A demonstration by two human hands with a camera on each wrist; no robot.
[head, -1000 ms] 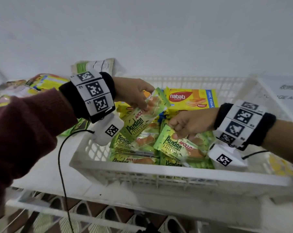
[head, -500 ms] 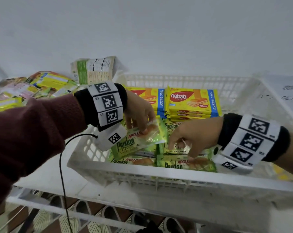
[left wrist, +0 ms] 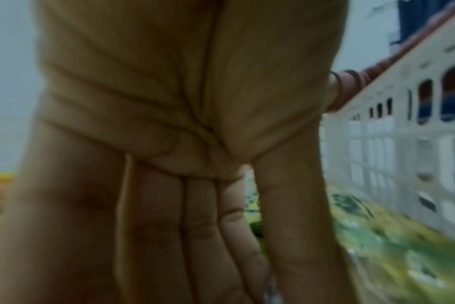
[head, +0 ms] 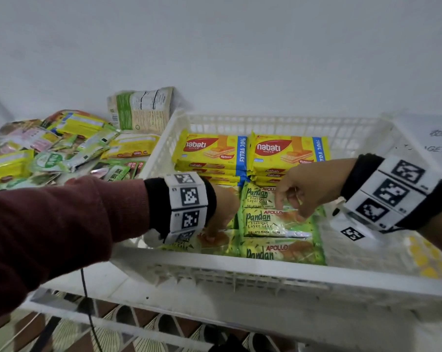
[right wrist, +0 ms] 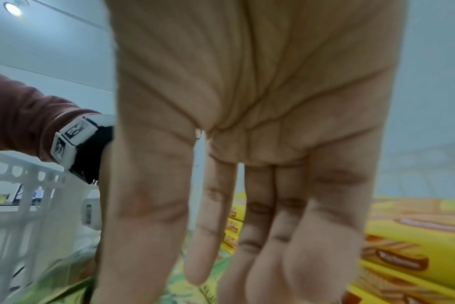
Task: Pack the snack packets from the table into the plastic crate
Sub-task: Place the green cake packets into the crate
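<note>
Two hands (head: 225, 207) (head: 309, 191) in crate (head: 240, 265), wrist views: straight fingers (right wrist: 210, 226)

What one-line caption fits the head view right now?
Both hands, left hand and right hand, settle green Pandan cake packets into the white crate beside stacked Nabati wafer packs.

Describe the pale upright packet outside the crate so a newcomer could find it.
Start at the white crate, then go to its far-left corner. The pale packet stands there against the wall, showing a printed panel and green strip; the neighbouring packets lie flat.
</note>
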